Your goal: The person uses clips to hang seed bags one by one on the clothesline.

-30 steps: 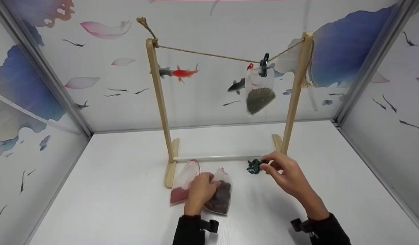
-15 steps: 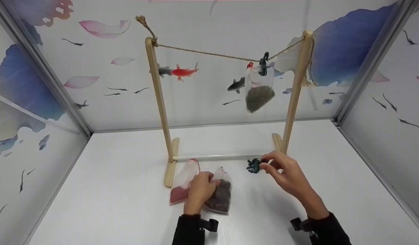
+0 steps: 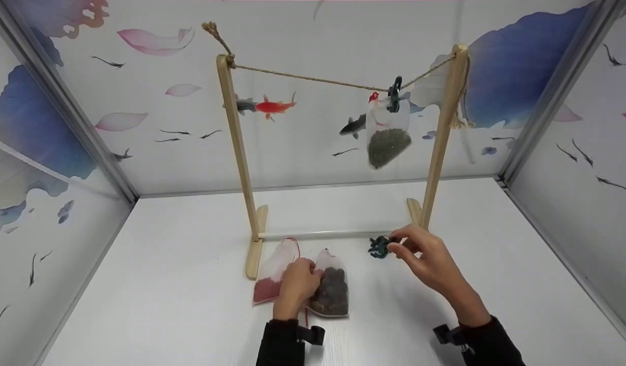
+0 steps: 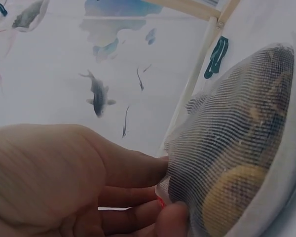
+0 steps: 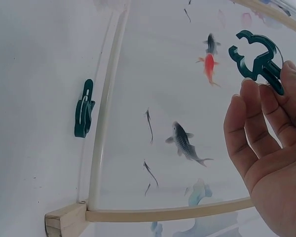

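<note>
Two hands work at the near edge of the white table (image 3: 165, 305). The left hand (image 3: 295, 287) has its fingers curled round the neck of a mesh bag of dark pieces (image 3: 332, 292), which lies flat on the table beside a mesh bag of red grains (image 3: 270, 284). The right hand (image 3: 430, 262) pinches a dark green clip (image 3: 379, 247) between fingertips, just above the table, near the rack's lower rail. I count three bags and three clips: a second loose clip (image 5: 83, 109) lies by the rail, seen in the right wrist view. Farther back stands the wooden rack (image 3: 237, 152) with its rope (image 3: 313, 79); there one bag of greenish grains (image 3: 388, 134) already hangs from a third clip (image 3: 393, 95). So I judge one bag is hung and two remain.
</note>
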Demonstrator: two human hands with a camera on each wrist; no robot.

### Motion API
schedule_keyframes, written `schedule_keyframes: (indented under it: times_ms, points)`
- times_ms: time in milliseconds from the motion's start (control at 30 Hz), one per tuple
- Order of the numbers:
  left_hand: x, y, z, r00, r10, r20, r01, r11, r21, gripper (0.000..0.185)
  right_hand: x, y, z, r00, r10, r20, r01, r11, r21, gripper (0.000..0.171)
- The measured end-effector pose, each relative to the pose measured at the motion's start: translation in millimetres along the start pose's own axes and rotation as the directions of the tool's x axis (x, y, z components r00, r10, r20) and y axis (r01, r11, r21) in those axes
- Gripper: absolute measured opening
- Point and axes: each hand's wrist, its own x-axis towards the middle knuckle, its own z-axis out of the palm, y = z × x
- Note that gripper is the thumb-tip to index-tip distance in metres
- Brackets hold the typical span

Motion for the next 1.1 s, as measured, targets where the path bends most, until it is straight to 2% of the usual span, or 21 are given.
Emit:
schedule_keyframes:
  times_ms: [167, 333, 733, 867, 1100]
  points:
    - [0.7, 1.9, 1.0, 1.0, 0.006, -0.016, -0.006, 1.0, -0.02, 0.005, 0.3, 0.5, 0.4, 1.0, 0.001, -0.014, -0.001, 1.0, 0.0, 0.027]
    - [1.2, 6.8, 0.5, 0.999, 0.021, -0.042, -0.022, 0.999, -0.035, 0.006, 0.5, -0.8, -0.3, 1.0, -0.001, -0.014, 0.001, 1.0, -0.008, 0.027]
    - [3.4, 15.4, -3.7, 0.985, 0.143, -0.098, -0.15, 0.986, -0.065, 0.008, 1.6, -2.8, -4.5, 0.997, -0.075, -0.008, 0.075, 0.996, -0.039, 0.024]
    - [3.0, 20.0, -5.2, 0.969, 0.195, -0.151, -0.206, 0.976, -0.065, 0.007, 1.5, -3.0, -6.1, 0.997, -0.079, 0.006, 0.079, 0.996, -0.037, 0.022]
    - [-1.1, 31.0, -7.5, 0.919, 0.277, -0.281, -0.301, 0.953, -0.046, 0.006, 2.9, -8.1, -7.0, 0.995, -0.097, 0.01, 0.097, 0.995, -0.025, 0.021]
